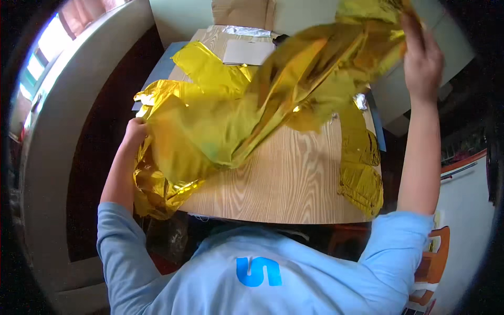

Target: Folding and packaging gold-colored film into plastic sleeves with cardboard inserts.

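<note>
A large, limp gold foil balloon [210, 131], flat and creased, stretches across the table between my two hands. My left hand [137, 129] is closed on its left edge, and crumpled foil hangs below that hand past the table's front left corner. Raised high at the far right, my right hand [423, 65] grips the other end, its fingers partly hidden by the foil. The lifted middle is smeared by motion. More gold foil [362, 168] lies along the table's right side, and another part [212, 68] lies at the back left; whether these join the held piece I cannot tell.
The wood-grain table [283, 178] stands in front of me. Toward its far end lie a pale flat box or sheet [247, 52] and a silver foil strip [245, 31]. A cardboard box [243, 13] is behind it. An orange-brown chair [438, 257] stands at the right.
</note>
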Demonstrator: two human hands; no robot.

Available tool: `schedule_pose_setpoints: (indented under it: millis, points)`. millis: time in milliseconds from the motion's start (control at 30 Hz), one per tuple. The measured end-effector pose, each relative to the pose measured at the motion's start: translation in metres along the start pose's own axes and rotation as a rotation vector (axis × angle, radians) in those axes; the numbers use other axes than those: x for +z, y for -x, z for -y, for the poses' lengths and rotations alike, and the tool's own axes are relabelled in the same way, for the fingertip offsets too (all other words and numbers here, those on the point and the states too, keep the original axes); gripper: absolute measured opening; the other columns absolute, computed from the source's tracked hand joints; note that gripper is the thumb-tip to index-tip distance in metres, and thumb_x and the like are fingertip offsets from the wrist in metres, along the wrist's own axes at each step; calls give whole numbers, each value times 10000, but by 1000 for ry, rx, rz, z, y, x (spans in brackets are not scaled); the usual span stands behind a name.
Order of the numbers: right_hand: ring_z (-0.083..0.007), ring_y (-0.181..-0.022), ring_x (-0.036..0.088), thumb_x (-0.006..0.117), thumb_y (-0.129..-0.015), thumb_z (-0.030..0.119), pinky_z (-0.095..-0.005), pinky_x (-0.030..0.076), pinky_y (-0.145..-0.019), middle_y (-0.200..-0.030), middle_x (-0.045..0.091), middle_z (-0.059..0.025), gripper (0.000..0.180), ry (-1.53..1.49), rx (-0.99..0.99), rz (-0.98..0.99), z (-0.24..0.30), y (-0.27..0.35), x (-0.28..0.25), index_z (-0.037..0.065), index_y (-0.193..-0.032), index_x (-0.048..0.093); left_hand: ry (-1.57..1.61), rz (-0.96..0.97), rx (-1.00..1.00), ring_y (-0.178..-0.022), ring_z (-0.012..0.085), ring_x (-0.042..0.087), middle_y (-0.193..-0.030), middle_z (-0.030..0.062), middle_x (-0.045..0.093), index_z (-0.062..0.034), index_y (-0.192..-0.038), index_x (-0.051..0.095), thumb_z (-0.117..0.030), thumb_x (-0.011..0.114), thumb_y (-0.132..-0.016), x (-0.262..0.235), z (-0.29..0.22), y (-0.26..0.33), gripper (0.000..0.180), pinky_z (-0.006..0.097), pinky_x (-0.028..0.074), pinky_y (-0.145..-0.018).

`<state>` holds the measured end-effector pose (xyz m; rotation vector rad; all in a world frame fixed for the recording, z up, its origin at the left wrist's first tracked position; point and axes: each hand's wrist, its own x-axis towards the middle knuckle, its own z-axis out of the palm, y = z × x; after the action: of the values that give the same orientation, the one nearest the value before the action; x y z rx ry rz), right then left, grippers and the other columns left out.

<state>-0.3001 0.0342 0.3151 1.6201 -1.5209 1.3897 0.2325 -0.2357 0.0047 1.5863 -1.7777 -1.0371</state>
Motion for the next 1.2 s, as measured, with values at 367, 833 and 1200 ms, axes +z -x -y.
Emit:
schedule_pose_setpoints:
  millis: [367,833,1200]
  points:
    - [-248,-1039,715,646,-917,100,-446,512,-974,-1088,746,-104,144,-369,-159,708,98,217,-61,96,-1034,731,-427,-262,768,-1326,381,500,-1421,206,522,-108,-1455,466,-89,789,-801,49,-86,66,729,456,389,-1127]
    - [-341,-1321,537,637,-953,366,-479,389,-1129,-1396,594,-185,447,34,490,795,22,322,-86,17,-1231,670,-623,303,1247,-860,282,596,-972,98,622,-80,-1107,703,-387,755,-799,165,-114,242,439,426,478,-795]
    - [-378,-1461,332,666,-920,474,-522,209,-1217,-1566,407,-176,657,177,216,954,4,338,-17,100,-1442,528,-371,417,1168,-1366,362,453,-1411,167,551,-105,-1334,609,-264,721,-846,186,-138,166,526,521,341,-1137]
